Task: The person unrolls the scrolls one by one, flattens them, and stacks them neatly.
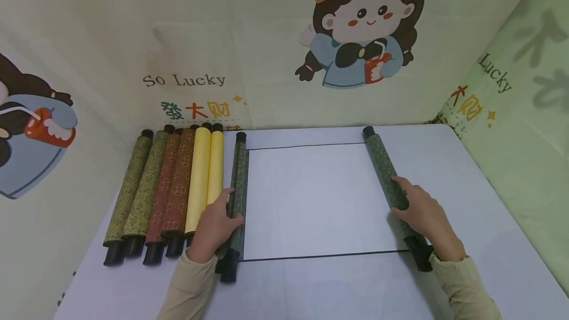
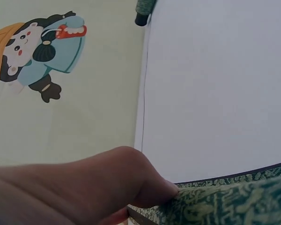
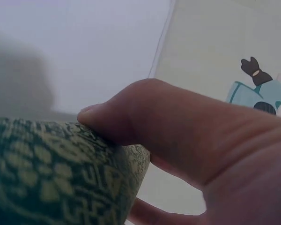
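A green patterned scroll lies partly unrolled, its blank white sheet (image 1: 320, 201) spread between two rolled ends with black knobs. My left hand (image 1: 215, 228) grips the left roll (image 1: 240, 172), thumb on the inner side and fingers round the outer side. In the left wrist view the left thumb (image 2: 145, 183) presses on the green brocade. The right roll (image 1: 381, 159) leans slightly and is thicker; my right hand (image 1: 424, 214) holds it near its lower half. The right thumb (image 3: 126, 110) lies over its top in the right wrist view.
Left of the open scroll, several rolled scrolls lie side by side: olive ones (image 1: 129, 186), dark red ones (image 1: 179, 186) and yellow ones (image 1: 198, 177). A white table (image 1: 333, 290) carries everything. Printed cloth (image 1: 266, 53) hangs behind and at both sides.
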